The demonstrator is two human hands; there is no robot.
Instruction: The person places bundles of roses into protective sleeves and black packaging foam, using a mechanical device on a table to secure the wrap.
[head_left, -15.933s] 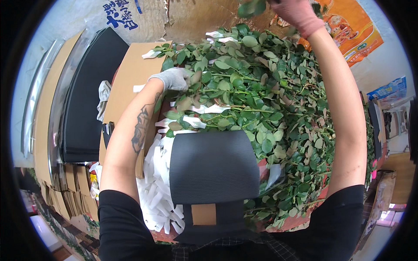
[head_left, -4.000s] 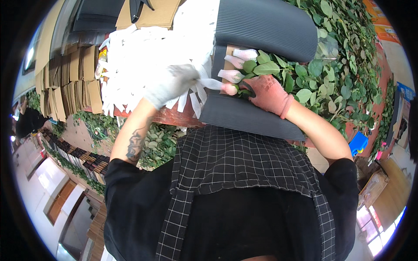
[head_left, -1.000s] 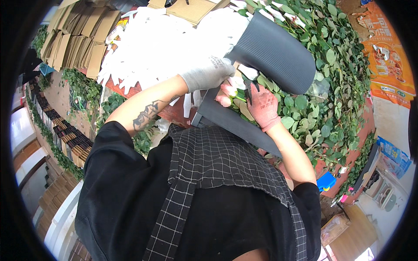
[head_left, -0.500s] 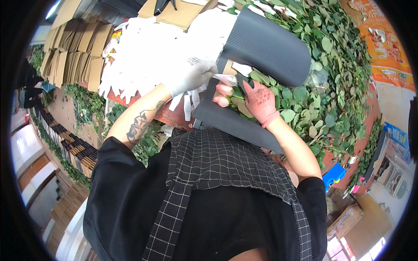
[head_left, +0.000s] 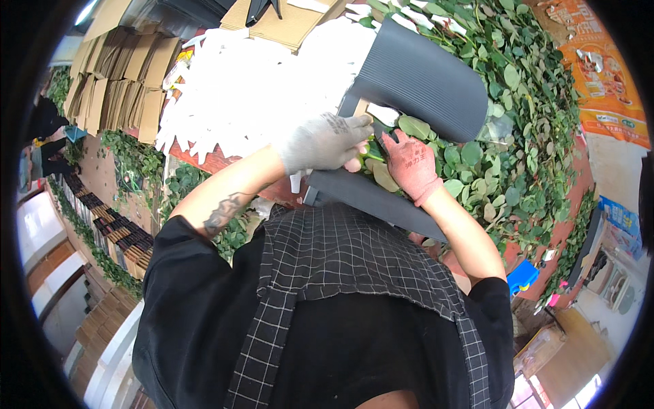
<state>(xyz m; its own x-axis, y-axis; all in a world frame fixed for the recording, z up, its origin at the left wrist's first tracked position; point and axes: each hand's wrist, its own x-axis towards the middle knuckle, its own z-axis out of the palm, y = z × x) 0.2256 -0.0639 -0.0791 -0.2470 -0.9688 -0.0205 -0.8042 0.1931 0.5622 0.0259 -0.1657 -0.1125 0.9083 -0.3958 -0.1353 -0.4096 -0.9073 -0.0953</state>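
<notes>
My left hand (head_left: pixel 327 141), in a pale grey glove, reaches over the pink rose heads and closes around them with its fingers together. It hides most of the blooms; one bit of pink rose (head_left: pixel 353 165) shows below the fingers. Just to the right, my right hand (head_left: pixel 412 165) in a pinkish-red glove has its fingers curled at the green rose stem (head_left: pixel 372 157); its exact grip is partly hidden. Behind the hands arches a dark ribbed mat (head_left: pixel 422 78), and a dark flap (head_left: pixel 378 202) lies in front. A white sleeved bud (head_left: pixel 383 114) rests under the mat's near edge.
White foam net sleeves (head_left: pixel 252 88) are heaped at the left of the table. Leafy stems (head_left: pixel 504 136) cover its right side. Brown cardboard (head_left: pixel 286 24) with a black tool (head_left: pixel 262 10) lies at the back. Folded cardboard stacks (head_left: pixel 122 82) stand far left; a blue tool (head_left: pixel 523 276) sits right.
My left hand has moved right from the edge of the sleeve pile onto the rose heads, covering them. The white sleeve it pinched is now hidden. My right hand has barely shifted.
</notes>
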